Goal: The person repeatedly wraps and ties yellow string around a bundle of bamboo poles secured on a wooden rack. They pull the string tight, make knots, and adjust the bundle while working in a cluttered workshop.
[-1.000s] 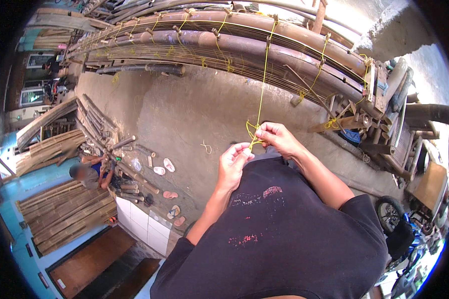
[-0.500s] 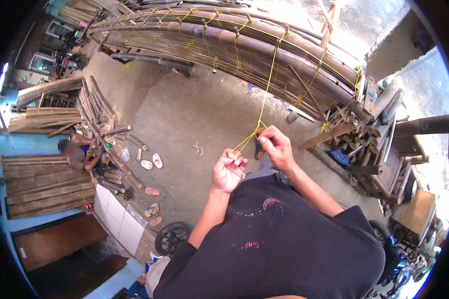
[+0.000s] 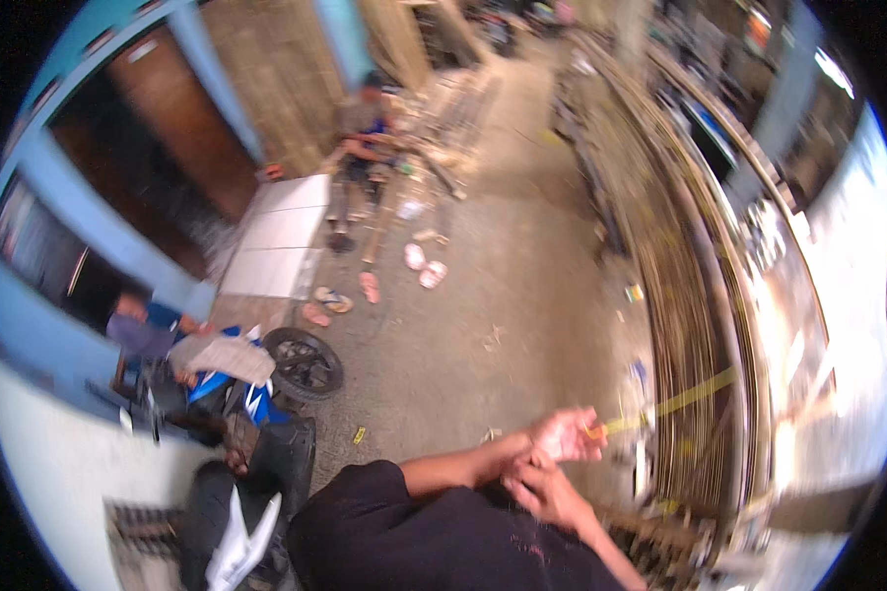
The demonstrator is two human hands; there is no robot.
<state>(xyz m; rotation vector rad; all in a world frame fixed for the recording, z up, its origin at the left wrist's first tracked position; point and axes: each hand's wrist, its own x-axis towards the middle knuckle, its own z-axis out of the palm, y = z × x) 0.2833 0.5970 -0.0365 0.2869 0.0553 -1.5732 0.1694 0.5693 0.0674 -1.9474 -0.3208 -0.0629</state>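
Note:
My left hand is turned palm up, with its fingers curled on the end of a yellow string. The string runs taut and smeared to the long rack of bamboo poles and thin strips on the right. My right hand lies against the left wrist, its bent fingers apart and nothing visible in them. Motion blur hides the finer details of both hands.
A person sits among bamboo pieces at the far left; another is by a parked motorbike. Slippers lie on the concrete floor. A second motorbike stands close on my left. White panels lean nearby.
My view has swung left, so the bamboo rack now stands on the right. My right hand has left the string and moved to my left wrist; the left hand keeps the string.

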